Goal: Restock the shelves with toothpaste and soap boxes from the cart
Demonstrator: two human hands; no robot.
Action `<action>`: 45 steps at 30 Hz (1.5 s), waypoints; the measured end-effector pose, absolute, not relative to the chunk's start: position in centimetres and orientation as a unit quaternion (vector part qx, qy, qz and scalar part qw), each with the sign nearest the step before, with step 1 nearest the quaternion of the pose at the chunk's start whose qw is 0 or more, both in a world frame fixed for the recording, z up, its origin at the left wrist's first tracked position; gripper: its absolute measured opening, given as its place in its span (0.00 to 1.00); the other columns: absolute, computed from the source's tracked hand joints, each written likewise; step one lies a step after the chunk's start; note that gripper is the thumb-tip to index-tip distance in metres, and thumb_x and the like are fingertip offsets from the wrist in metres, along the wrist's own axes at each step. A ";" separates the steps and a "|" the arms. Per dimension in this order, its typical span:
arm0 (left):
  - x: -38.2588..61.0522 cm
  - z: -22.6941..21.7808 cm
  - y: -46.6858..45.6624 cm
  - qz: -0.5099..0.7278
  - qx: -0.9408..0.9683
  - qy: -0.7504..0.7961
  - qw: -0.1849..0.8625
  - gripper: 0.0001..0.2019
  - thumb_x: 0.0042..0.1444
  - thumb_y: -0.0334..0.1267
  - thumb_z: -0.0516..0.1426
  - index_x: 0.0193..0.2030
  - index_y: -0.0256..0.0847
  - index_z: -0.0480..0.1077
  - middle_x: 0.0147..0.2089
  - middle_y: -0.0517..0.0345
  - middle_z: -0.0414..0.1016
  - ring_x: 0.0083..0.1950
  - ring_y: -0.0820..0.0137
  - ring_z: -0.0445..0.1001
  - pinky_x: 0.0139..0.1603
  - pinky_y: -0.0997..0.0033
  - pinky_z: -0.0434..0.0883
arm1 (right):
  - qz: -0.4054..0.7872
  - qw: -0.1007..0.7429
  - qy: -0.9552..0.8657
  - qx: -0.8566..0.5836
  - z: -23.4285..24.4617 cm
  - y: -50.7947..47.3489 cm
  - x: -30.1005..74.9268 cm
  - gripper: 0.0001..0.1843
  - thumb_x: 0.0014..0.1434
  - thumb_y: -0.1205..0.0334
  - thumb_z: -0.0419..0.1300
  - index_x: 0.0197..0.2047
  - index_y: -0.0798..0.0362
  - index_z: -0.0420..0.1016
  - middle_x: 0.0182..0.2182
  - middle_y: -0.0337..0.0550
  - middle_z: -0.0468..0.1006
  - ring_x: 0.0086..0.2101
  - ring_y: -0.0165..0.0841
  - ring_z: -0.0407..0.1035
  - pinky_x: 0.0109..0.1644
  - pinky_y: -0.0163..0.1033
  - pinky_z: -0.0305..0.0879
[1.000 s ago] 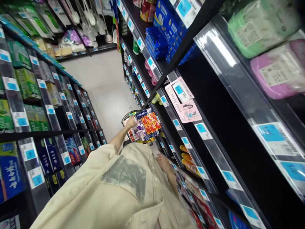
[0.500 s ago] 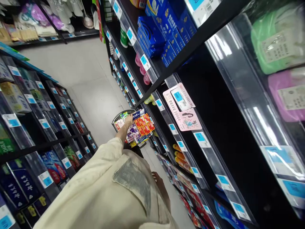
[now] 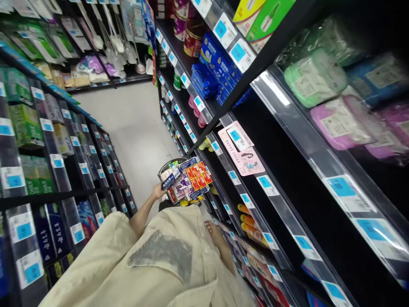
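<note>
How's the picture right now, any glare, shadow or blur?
Head view: white glare streaks the right shelf edge; head view: label print on the green case is soft; head view: lettering on the left hand's dark blue box is too small to read.

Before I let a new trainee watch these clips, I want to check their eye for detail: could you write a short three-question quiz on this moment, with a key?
1. Which hand holds the dark blue box?

2. True or false: the right hand is apart from the basket.

3. Where is the pink card?
A. On the floor
B. On a shelf edge
C. On the person's sleeve

Key:
1. The left hand
2. True
3. B
</note>
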State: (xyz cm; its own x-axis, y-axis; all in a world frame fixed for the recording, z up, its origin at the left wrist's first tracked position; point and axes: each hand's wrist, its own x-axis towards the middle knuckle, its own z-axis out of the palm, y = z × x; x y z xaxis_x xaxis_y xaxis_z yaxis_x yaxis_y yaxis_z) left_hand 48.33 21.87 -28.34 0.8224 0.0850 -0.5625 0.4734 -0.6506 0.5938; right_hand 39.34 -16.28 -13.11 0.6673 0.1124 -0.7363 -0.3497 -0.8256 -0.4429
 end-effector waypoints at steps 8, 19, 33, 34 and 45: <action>34.1 -23.9 22.9 -0.198 0.814 0.186 0.514 0.33 0.54 0.48 0.64 0.66 0.41 0.68 0.60 0.47 0.81 0.59 0.56 0.80 0.62 0.53 0.77 | 0.372 0.330 -0.035 -0.867 -15.0 -10.4 49.9 0.16 0.66 0.48 0.60 0.50 0.48 0.79 0.45 0.51 0.84 0.50 0.48 0.78 0.57 0.48 0.67; 42.8 -17.8 23.2 -0.164 0.836 -0.015 0.524 0.35 0.47 0.37 0.68 0.65 0.42 0.71 0.62 0.46 0.79 0.61 0.53 0.79 0.67 0.50 0.72 | 0.205 0.491 0.030 -0.846 -12.3 -2.6 49.7 0.26 0.59 0.40 0.66 0.52 0.50 0.74 0.47 0.47 0.81 0.47 0.43 0.75 0.51 0.44 0.71; 40.7 -13.1 18.0 -0.101 0.795 -0.020 0.597 0.51 0.50 0.50 0.72 0.77 0.41 0.55 0.71 0.38 0.68 0.69 0.49 0.70 0.72 0.49 0.65 | 0.324 0.718 0.261 -0.558 -11.1 -8.7 45.2 0.25 0.46 0.48 0.74 0.42 0.48 0.71 0.33 0.38 0.81 0.30 0.37 0.77 0.24 0.37 0.71; 40.0 -13.3 17.5 -0.093 0.793 -0.001 0.602 0.51 0.50 0.50 0.72 0.77 0.41 0.55 0.71 0.38 0.67 0.69 0.49 0.70 0.72 0.48 0.65 | 0.323 0.712 0.248 -0.572 -11.0 -8.8 45.5 0.25 0.46 0.47 0.74 0.42 0.48 0.71 0.34 0.38 0.81 0.31 0.37 0.77 0.25 0.36 0.72; 33.8 -12.4 8.6 -0.011 0.739 0.123 0.662 0.57 0.50 0.50 0.73 0.80 0.47 0.48 0.67 0.44 0.71 0.65 0.50 0.73 0.70 0.47 0.67 | 0.419 0.671 0.102 -0.603 -10.1 -16.4 45.6 0.31 0.50 0.44 0.74 0.53 0.44 0.73 0.49 0.42 0.81 0.42 0.40 0.78 0.30 0.36 0.74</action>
